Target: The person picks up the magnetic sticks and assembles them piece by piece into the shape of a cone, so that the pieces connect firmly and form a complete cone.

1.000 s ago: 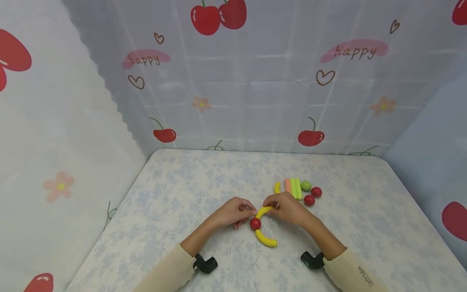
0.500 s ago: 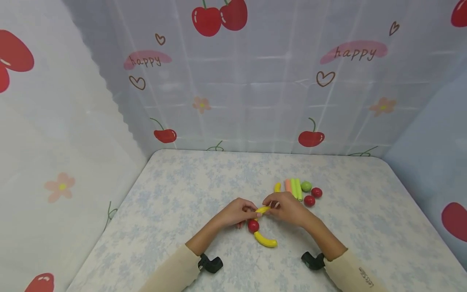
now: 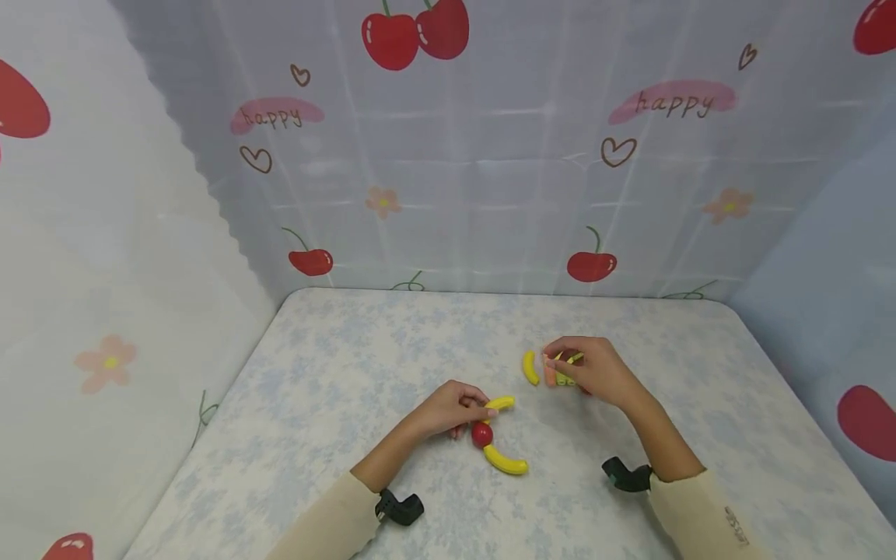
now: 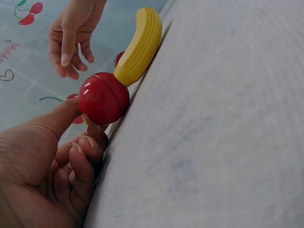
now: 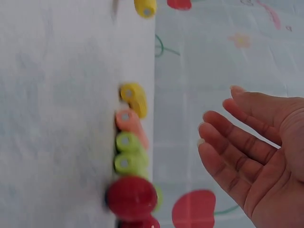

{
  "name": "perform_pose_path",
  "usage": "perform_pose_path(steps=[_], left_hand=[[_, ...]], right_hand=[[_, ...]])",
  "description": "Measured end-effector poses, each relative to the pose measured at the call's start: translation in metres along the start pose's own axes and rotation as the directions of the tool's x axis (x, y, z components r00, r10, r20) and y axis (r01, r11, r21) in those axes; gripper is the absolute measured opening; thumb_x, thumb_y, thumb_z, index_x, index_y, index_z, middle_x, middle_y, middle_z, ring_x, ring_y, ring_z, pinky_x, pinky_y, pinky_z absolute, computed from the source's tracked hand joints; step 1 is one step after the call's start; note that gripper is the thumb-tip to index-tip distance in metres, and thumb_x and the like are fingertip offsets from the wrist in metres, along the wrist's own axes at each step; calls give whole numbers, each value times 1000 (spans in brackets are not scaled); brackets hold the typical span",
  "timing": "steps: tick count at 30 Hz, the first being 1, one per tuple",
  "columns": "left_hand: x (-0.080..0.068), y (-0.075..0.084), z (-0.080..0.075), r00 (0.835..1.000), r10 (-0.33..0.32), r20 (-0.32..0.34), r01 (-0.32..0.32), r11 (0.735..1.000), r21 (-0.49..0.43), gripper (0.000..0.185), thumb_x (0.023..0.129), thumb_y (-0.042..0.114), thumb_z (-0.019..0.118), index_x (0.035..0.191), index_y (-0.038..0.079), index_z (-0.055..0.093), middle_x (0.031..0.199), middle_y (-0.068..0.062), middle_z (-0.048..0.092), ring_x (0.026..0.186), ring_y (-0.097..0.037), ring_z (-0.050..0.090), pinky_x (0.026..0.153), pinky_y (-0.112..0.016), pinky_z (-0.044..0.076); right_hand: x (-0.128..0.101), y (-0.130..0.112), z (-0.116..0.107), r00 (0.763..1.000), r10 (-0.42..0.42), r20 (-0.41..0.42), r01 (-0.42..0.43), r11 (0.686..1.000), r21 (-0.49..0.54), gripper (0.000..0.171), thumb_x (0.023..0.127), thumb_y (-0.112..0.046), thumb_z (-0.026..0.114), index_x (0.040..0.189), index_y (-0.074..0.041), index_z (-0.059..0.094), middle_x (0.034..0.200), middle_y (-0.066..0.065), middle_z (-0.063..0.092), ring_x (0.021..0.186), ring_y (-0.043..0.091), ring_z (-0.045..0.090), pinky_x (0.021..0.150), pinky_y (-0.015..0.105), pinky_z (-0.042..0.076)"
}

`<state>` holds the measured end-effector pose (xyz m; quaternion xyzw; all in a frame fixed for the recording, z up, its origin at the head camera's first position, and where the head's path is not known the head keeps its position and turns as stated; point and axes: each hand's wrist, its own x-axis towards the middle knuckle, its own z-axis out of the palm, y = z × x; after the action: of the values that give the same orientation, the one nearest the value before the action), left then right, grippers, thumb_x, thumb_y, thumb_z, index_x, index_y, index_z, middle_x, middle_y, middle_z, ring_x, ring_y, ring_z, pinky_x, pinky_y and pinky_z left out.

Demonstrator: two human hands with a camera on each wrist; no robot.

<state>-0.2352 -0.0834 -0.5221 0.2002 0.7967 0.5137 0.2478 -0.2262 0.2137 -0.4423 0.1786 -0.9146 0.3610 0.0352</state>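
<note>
The left hand (image 3: 448,408) touches the red ball (image 3: 481,434) between two yellow curved pieces (image 3: 505,460), fingers curled, on the pale flowered worktop (image 3: 336,389). Only the right wrist view shows the right hand (image 5: 256,156) open and empty above the row of small sticks (image 5: 129,142). Cherry curtains (image 3: 448,155) surround the worktop.

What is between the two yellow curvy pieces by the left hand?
A red ball sits between the upper yellow piece and lower yellow piece, seen in the head view.

Red ball (image 3: 481,434), yellow curved pieces (image 3: 505,460) by my left hand (image 3: 448,407); pink and green sticks (image 5: 129,142); cherry-print curtain (image 3: 490,140)
</note>
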Motion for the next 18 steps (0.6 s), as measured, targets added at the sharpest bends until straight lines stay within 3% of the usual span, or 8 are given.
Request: perform_pose_path(steps=[9,14,18], left_hand=[[0,-1,-3,1000,29,1,-29,1000,6,20,93,34,76,106,20,77,57,0,58,40,-11,47,39,-23,43],[-1,-1,-3,1000,8,-3,-8,1000,-11,20,92,33,77,106,18,76,58,0,59,40,-11,47,39,-22,43],[-1,0,-2,1000,1,-3,-1,1000,-22,20,93,31,77,107,17,76,59,0,60,39,-10,47,39,-22,43]], right_hand=[[-5,31,-37,990,138,8,-137,988,-75,28,95,-12,73,120,-1,70,115,16,70,101,33,65,76,44,60],[-7,47,-46,981,193,36,-187,975,-119,32,93,-13,74,121,2,69,115,20,69,100,35,65,80,48,58],[-7,57,-48,960,266,92,-253,959,-128,34,93,-14,74,121,5,68,111,21,69,99,36,65,80,47,59]])
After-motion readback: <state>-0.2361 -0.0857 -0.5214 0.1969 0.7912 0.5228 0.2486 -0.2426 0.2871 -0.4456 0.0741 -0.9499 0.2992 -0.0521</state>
